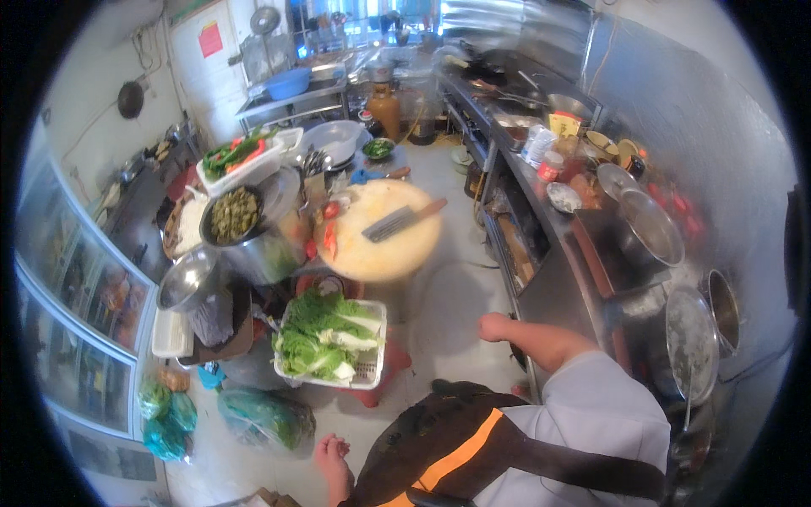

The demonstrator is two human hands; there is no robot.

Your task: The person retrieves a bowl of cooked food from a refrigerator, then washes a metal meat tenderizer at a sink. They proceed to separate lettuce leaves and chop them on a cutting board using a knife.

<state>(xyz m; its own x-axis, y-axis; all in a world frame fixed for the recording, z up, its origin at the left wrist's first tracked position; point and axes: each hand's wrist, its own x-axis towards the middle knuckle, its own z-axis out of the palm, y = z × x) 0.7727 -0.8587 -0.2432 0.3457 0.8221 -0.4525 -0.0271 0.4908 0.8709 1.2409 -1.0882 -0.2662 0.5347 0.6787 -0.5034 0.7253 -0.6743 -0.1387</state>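
My left hand [332, 449] hangs low at the bottom centre with curled fingers and no object visible in it, near a green plastic bag of vegetables [265, 418] on the floor. My right hand [494, 327] is closed into a loose fist beside the steel counter, and nothing shows in it. Ahead of me a cleaver [394, 223] lies flat on a round cutting board [380, 260], its handle towards the right. Red pepper pieces [330, 239] rest at the board's left edge. A white plastic basket [382, 355] of leafy greens [317, 329] stands on a red stool.
A stockpot [266, 256] with a bowl of chopped green vegetables [233, 215] stands left of the board, near a basket of peppers [237, 155]. The steel counter [551, 272] with pans runs along the right. A glass-fronted cabinet [82, 310] stands left; a gas cylinder [383, 108] is farther back.
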